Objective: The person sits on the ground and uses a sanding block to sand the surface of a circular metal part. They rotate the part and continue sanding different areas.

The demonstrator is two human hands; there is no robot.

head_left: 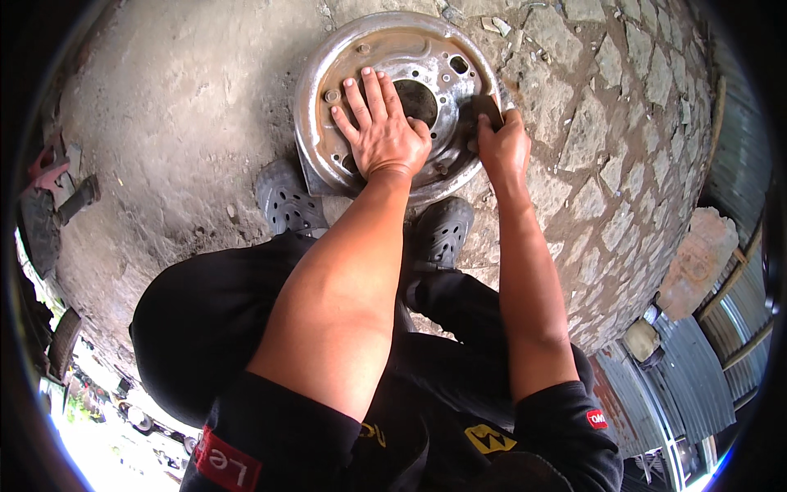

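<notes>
A round metal brake backing plate, rusty brown in places and bare silver in others, lies flat on the ground before my feet. It has a large central hole with smaller bolt holes around it. My left hand rests flat on the plate's left half, fingers spread, holding nothing. At the right rim, my right hand is closed round a dark brown flat piece, which lies against the plate's inner edge. The fingers partly cover this piece, so I cannot tell its exact kind.
My grey clogs are close to the plate's near edge. Uneven paving stones cover the ground on the right; smoother dirt extends left. Corrugated metal sheets stand at the far right. A tire and a red-and-black object are on the left.
</notes>
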